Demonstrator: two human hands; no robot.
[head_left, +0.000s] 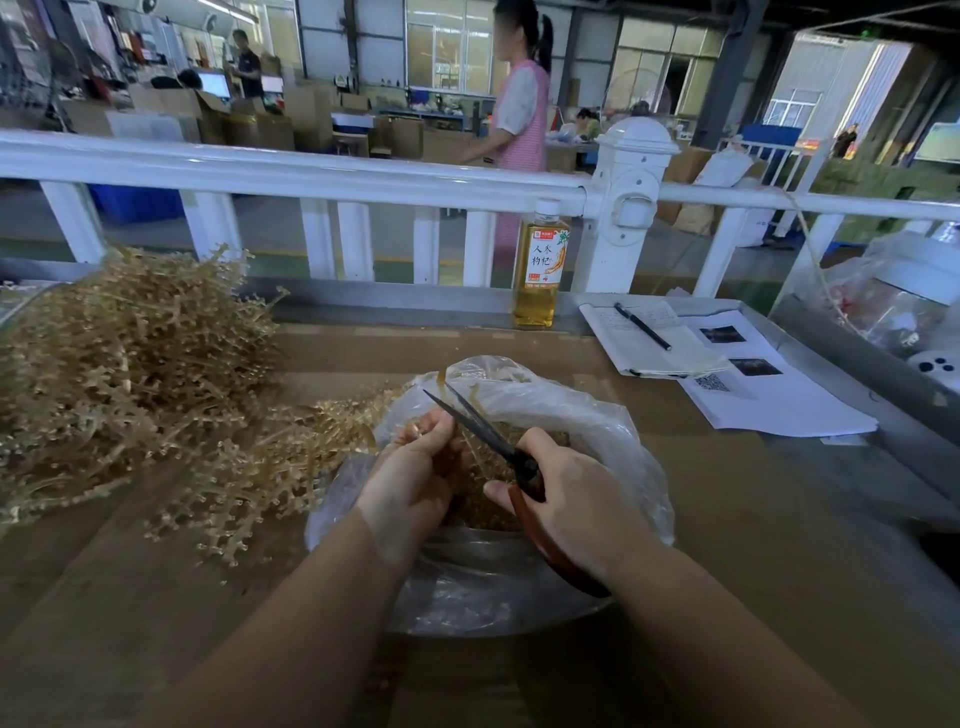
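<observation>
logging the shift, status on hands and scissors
Right hand grips scissors, blades open. Left hand pinches tan sprig over plastic bag. Sprig pile lies left, not blocking.

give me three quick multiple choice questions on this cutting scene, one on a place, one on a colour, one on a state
1. Where does the bottle stand?
A on a chair
B by the railing
C on the floor

2. What colour are the handles of the scissors?
A blue
B green
C red-brown

3. How are the scissors' blades?
A open
B shut
C taped together

Answers:
1 B, it stands upright at the foot of the white railing.
2 C, a red-brown handle shows below the right hand.
3 A, the two blade tips stand apart above the left hand, which holds a sprig.
</observation>
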